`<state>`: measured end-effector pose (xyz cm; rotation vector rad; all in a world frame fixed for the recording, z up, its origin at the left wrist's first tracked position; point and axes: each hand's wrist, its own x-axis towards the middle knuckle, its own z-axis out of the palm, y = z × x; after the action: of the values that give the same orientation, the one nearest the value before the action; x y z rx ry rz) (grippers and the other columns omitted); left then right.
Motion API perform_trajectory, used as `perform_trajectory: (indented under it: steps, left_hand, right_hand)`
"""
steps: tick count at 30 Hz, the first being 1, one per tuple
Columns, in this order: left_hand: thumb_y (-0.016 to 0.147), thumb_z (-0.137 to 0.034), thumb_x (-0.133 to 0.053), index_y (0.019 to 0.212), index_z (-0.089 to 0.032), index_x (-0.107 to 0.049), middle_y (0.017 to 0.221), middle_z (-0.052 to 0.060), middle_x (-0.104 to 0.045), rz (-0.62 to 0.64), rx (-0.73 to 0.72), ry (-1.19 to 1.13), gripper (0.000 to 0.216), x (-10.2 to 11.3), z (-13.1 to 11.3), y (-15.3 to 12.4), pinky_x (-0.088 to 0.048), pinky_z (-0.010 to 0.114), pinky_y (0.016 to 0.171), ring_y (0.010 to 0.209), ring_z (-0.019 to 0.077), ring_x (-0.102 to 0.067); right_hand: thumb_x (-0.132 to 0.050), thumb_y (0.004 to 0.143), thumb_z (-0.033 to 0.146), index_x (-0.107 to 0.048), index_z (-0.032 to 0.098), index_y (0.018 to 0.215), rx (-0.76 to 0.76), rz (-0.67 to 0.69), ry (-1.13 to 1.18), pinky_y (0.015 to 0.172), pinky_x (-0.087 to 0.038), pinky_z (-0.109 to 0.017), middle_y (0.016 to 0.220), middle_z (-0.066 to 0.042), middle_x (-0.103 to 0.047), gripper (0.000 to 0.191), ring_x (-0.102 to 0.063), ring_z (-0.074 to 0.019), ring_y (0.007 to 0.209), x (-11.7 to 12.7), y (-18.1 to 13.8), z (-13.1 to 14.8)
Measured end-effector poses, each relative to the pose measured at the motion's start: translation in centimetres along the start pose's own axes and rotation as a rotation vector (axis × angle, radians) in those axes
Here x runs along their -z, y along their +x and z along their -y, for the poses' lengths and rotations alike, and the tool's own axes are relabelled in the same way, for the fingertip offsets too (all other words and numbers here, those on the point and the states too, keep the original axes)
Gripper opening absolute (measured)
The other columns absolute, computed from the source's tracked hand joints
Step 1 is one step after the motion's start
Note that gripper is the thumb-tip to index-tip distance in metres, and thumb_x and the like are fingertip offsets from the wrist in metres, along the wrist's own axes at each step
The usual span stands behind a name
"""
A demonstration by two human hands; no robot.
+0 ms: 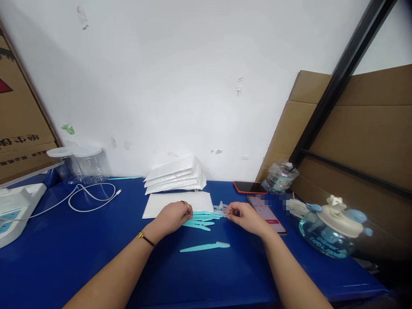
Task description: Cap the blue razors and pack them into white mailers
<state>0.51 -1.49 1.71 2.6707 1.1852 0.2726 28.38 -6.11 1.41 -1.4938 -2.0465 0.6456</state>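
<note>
My left hand (174, 218) is closed in a pinch at the left end of a pile of teal eyebrow razors (201, 216), apparently holding one of them. To the right of the pile, my right hand (244, 216) has its thumb and fingertips together on a small clear plastic cap (224, 214). More clear caps (220, 206) lie just beyond those fingertips. Nearer to me, a single teal razor (205, 247) lies apart on the blue table. Behind my left hand is a flat white padded envelope (177, 201), partly covered by it.
Several white padded envelopes (174, 176) are stacked against the wall. On the right are a red-edged phone (250, 187), a second phone (268, 214), a wrapped jar (280, 178) and a clear bottle (331, 234). Lidded jars (92, 165), a white cable (93, 210) and a white device (19, 210) stand left.
</note>
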Motion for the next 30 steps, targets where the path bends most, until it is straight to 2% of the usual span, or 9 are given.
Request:
perform_trajectory:
  steps: [8, 14, 16, 18, 21, 23, 26, 30]
  left_hand:
    - [0.081, -0.025, -0.045, 0.079, -0.021, -0.062, 0.078, 0.001, -0.063, 0.016, -0.06, -0.074, 0.017, 0.0, -0.6, -0.1, -0.034, 0.023, 0.06, 0.07, 0.0143, -0.054]
    - [0.076, -0.028, -0.052, 0.078, -0.022, -0.066, 0.072, -0.001, -0.064, 0.167, -0.073, -0.175, 0.015, 0.1, -1.0, -0.7, -0.033, 0.022, 0.054, 0.061, 0.0125, -0.053]
    - [0.074, -0.029, -0.054, 0.078, -0.023, -0.066, 0.071, -0.002, -0.064, 0.195, -0.06, -0.184, 0.014, 0.2, -0.9, -0.7, -0.032, 0.021, 0.052, 0.06, 0.0121, -0.053]
    - [0.072, -0.027, -0.055, 0.079, -0.024, -0.067, 0.074, -0.001, -0.065, 0.153, -0.047, -0.148, 0.014, 0.2, -0.7, -0.7, -0.033, 0.021, 0.054, 0.065, 0.0128, -0.054]
    - [0.07, -0.025, -0.057, 0.081, -0.024, -0.067, 0.081, -0.001, -0.065, 0.073, -0.037, -0.054, 0.015, 0.1, -0.3, -0.5, -0.034, 0.022, 0.059, 0.071, 0.0144, -0.055]
    - [0.07, -0.026, -0.057, 0.081, -0.025, -0.067, 0.083, -0.001, -0.066, 0.058, -0.047, -0.009, 0.014, 0.1, -0.1, -0.4, -0.034, 0.023, 0.062, 0.073, 0.0149, -0.055]
    - [0.07, -0.025, -0.056, 0.078, -0.025, -0.067, 0.082, -0.001, -0.066, 0.063, -0.06, 0.021, 0.013, -0.1, 0.0, -0.3, -0.034, 0.024, 0.063, 0.072, 0.0147, -0.055]
    - [0.069, -0.023, -0.055, 0.077, -0.024, -0.066, 0.079, -0.002, -0.065, 0.07, -0.047, 0.015, 0.013, -0.3, 0.0, -0.4, -0.034, 0.024, 0.062, 0.071, 0.0141, -0.055]
  right_hand:
    - [-0.059, 0.075, 0.028, -0.065, 0.017, 0.078, 0.004, 0.112, 0.132, 0.057, -0.041, -0.024, 0.07, -0.002, -0.061, 0.013, -0.054, -0.014, 0.063, -0.5, 0.0, 0.7]
    - [-0.066, 0.07, 0.034, -0.067, 0.016, 0.078, -0.016, 0.329, 0.194, 0.052, -0.04, -0.022, 0.063, -0.001, -0.06, 0.02, -0.052, -0.012, 0.057, -1.0, -0.1, 0.4]
    - [-0.066, 0.07, 0.035, -0.068, 0.016, 0.08, -0.015, 0.352, 0.18, 0.053, -0.04, -0.022, 0.065, -0.001, -0.062, 0.022, -0.053, -0.0124, 0.058, -0.7, -0.1, 0.3]
    - [-0.062, 0.073, 0.033, -0.068, 0.016, 0.08, -0.014, 0.275, 0.13, 0.055, -0.04, -0.022, 0.068, -0.002, -0.063, 0.02, -0.054, -0.013, 0.06, -0.4, 0.0, 0.0]
    - [-0.055, 0.078, 0.027, -0.067, 0.018, 0.08, -0.011, 0.036, -0.018, 0.057, -0.04, -0.024, 0.073, -0.002, -0.062, 0.016, -0.053, -0.0136, 0.063, -0.2, 0.3, -0.4]
    - [-0.053, 0.078, 0.024, -0.066, 0.02, 0.084, 0.02, -0.069, -0.11, 0.059, -0.04, -0.024, 0.079, -0.003, -0.061, 0.015, -0.052, -0.0135, 0.064, -0.5, 0.6, -0.6]
    - [-0.054, 0.078, 0.021, -0.064, 0.022, 0.09, 0.097, -0.086, -0.187, 0.063, -0.04, -0.024, 0.087, -0.003, -0.058, 0.016, -0.053, -0.0135, 0.069, -1.5, 1.1, -0.6]
    - [-0.052, 0.079, 0.017, -0.062, 0.021, 0.084, 0.143, -0.07, -0.287, 0.065, -0.039, -0.023, 0.087, -0.002, -0.055, 0.012, -0.054, -0.0132, 0.072, -2.7, 1.5, -0.2]
